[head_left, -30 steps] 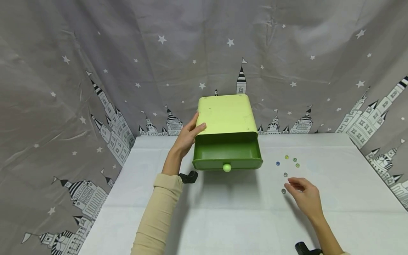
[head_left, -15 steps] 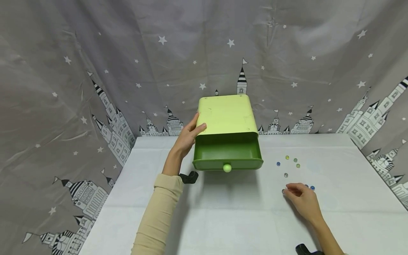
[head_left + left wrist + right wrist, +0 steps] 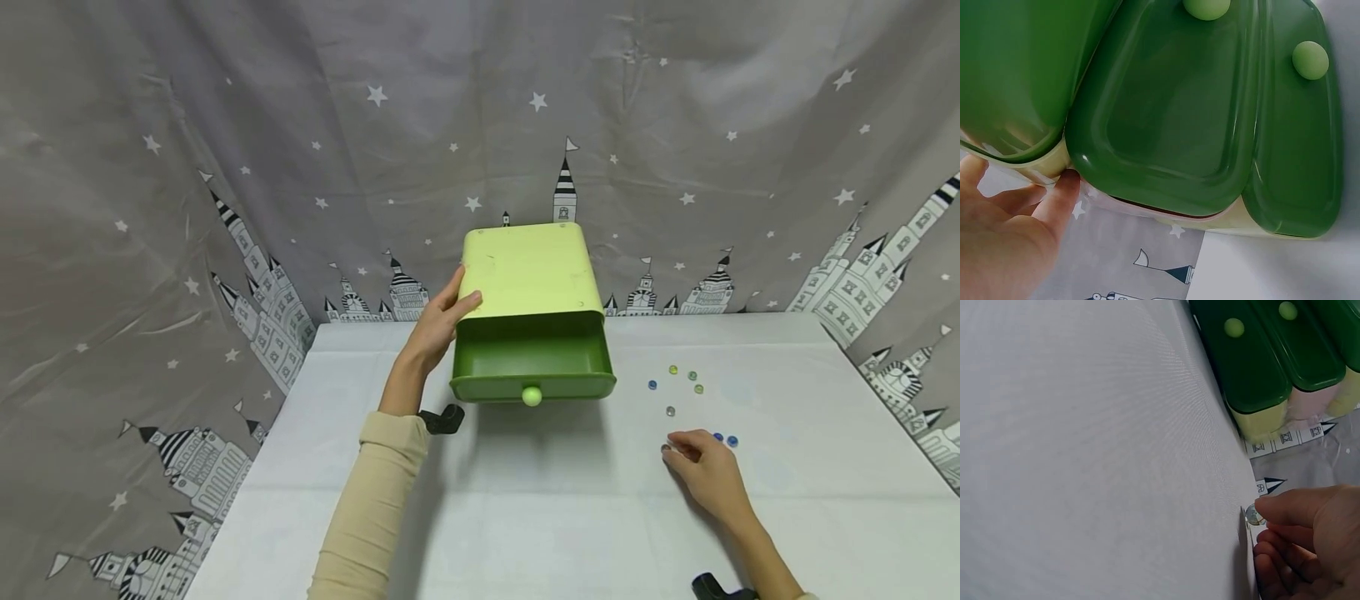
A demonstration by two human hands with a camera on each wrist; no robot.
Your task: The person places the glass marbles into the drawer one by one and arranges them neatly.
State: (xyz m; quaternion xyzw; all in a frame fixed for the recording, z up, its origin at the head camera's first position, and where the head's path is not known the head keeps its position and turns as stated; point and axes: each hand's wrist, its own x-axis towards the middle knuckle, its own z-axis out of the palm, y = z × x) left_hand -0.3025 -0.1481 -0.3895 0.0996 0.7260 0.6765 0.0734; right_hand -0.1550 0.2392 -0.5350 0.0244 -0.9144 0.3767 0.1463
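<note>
A drawer box with a pale yellow-green top [image 3: 531, 268] stands at the back of the table, its green top drawer [image 3: 534, 387] pulled out; no contents show in it. My left hand [image 3: 435, 327] presses the box's left side, thumb at the top edge. Two closed green drawers [image 3: 1166, 119] show below in the left wrist view. At the right, the thumb and fingers of my right hand [image 3: 708, 475] pinch a small clear glass bead [image 3: 1252, 515] low at the table surface. Two blue beads [image 3: 732, 442] lie just beyond this hand.
Several more beads lie behind my right hand: a grey one [image 3: 671, 411], a blue one [image 3: 652, 385], a yellow one [image 3: 673, 369] and greenish ones [image 3: 699, 389]. A white cloth [image 3: 525, 517] covers the table. A grey patterned curtain [image 3: 300, 100] hangs behind.
My right hand has moved slightly left and down to the front bead, uncovering two blue beads behind it. My left hand and the box have stayed in place.
</note>
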